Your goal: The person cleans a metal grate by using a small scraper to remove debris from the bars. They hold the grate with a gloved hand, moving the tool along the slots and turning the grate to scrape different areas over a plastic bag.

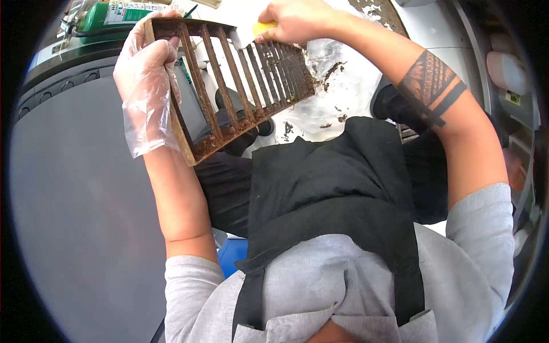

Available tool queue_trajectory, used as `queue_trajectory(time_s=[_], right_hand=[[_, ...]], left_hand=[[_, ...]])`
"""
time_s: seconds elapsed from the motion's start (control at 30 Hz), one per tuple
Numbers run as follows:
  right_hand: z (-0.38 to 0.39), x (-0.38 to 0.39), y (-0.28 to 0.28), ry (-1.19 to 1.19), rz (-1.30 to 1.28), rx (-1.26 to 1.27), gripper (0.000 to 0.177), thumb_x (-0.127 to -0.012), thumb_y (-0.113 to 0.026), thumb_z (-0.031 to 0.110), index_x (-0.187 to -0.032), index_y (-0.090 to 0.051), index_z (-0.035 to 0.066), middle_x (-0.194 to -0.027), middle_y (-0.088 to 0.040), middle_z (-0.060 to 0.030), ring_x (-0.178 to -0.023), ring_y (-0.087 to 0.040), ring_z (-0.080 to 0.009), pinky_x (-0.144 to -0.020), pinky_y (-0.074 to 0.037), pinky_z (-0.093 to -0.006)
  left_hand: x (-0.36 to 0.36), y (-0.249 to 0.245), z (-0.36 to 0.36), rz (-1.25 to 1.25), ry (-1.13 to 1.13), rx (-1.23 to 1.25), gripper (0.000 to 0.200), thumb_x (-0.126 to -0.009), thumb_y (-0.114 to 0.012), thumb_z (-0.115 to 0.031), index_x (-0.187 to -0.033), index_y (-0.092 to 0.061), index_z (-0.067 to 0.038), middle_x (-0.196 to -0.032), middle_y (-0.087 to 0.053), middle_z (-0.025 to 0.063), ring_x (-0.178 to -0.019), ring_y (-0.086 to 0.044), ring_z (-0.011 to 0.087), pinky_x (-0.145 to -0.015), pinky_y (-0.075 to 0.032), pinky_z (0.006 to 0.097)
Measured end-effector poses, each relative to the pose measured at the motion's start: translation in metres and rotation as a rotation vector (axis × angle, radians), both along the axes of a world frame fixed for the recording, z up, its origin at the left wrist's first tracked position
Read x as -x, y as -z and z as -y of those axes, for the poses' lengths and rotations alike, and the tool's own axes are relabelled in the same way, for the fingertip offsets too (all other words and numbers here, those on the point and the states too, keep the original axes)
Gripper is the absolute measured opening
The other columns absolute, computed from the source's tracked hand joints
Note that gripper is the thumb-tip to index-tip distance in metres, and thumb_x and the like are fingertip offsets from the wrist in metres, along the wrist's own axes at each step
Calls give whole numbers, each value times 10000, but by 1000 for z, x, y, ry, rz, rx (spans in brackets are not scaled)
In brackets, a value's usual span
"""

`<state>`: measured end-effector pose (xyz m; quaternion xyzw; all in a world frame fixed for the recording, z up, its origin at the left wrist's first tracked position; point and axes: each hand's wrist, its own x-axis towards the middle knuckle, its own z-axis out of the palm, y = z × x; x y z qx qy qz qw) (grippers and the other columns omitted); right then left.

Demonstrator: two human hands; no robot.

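- The rusty grate (240, 86) is held tilted above the person's lap, probably so that loosened flakes drop clear.
- The gloved left hand (146, 68) clamps one end of it, and the bare right hand (294, 20) pinches a yellow pad (264, 27) against the bars.
- Below, a plastic sheet (343, 80) holds dark debris. A grey surface (74, 200) lies to the left, with a green canister (114, 14) beyond it.

Bright, even light, soft shadows; the white sheet (366, 86) ahead of me is nearly blown out. Heavy fisheye bend, black vignette at corners.
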<state>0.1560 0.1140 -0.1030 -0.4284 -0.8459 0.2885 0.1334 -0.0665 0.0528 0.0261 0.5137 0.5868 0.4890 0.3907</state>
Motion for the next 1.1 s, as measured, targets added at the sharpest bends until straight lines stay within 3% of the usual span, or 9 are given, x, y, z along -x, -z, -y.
queue_trajectory(time_s=[0.5, 0.63, 0.73, 0.8, 0.87, 0.9, 1.0, 1.03, 1.1], right_hand=[[-9, 0, 38, -123, -215, -316, 332, -856, -714, 421, -861, -727, 89, -805, -708, -160, -781, -705, -362, -700, -565, -462], [-1, 15, 76, -27, -317, -188, 485, -905, -697, 542, -1029, -769, 79, -840, -733, -164, -754, -708, -335, -705, -550, -428], [10, 22, 81, 58, -279, -166, 481, -903, -645, 621, -999, -768, 166, -888, -746, -141, -857, -717, -344, -785, -566, -445], [4, 19, 77, 43, -181, -145, 475, -902, -641, 633, -1034, -776, 196, -923, -750, -146, -882, -720, -340, -798, -567, -445], [-5, 17, 74, -14, -336, -470, 428, -885, -724, 521, -932, -738, 96, -816, -719, -78, -732, -702, -301, -662, -545, -391], [-8, 11, 69, -70, -356, -488, 389, -876, -741, 500, -945, -749, 117, -867, -727, -86, -744, -703, -292, -667, -547, -384], [-16, -3, 47, -130, -370, -631, 340, -864, -707, 417, -778, -670, 90, -726, -664, -153, -738, -693, -348, -663, -562, -457], [-13, -4, 40, -114, -380, -682, 350, -868, -704, 399, -713, -600, 102, -661, -611, -139, -685, -674, -338, -629, -550, -457], [-8, -16, 32, -147, -330, -597, 322, -879, -695, 383, -755, -646, 90, -688, -639, -151, -695, -682, -344, -642, -550, -458]], left_hand=[[11, 5, -1, 61, 16, 16, 488, -767, -476, 95, -1229, -632, 81, -1184, -681, 147, -1086, -664, 202, -975, -520, 288], [12, 5, -2, 61, 39, 37, 507, -758, -461, 106, -1234, -632, 78, -1195, -677, 147, -1063, -663, 198, -955, -529, 284], [10, 4, 0, 56, 48, 20, 513, -759, -458, 99, -1239, -636, 72, -1181, -685, 144, -1012, -670, 195, -885, -541, 252], [4, 1, 2, 19, 15, 41, 503, -765, -454, 87, -1227, -649, 56, -1161, -695, 138, -958, -675, 175, -730, -532, 192], [7, 5, -1, 16, 20, 28, 492, -769, -455, 82, -1218, -655, 49, -1152, -699, 134, -929, -672, 161, -651, -500, 175], [8, 7, -2, 12, 28, 5, 481, -774, -456, 77, -1208, -661, 42, -1142, -703, 131, -901, -668, 148, -572, -468, 158], [9, 6, -4, 27, 79, 15, 469, -778, -462, 77, -1201, -662, 40, -1145, -701, 127, -900, -661, 140, -585, -468, 156], [9, 4, -4, 54, 69, 29, 456, -787, -476, 81, -1203, -658, 44, -1143, -701, 123, -902, -657, 146, -684, -494, 179], [4, 3, -6, 70, 59, 27, 451, -792, -482, 84, -1206, -657, 47, -1140, -701, 118, -888, -651, 143, -706, -495, 193]])
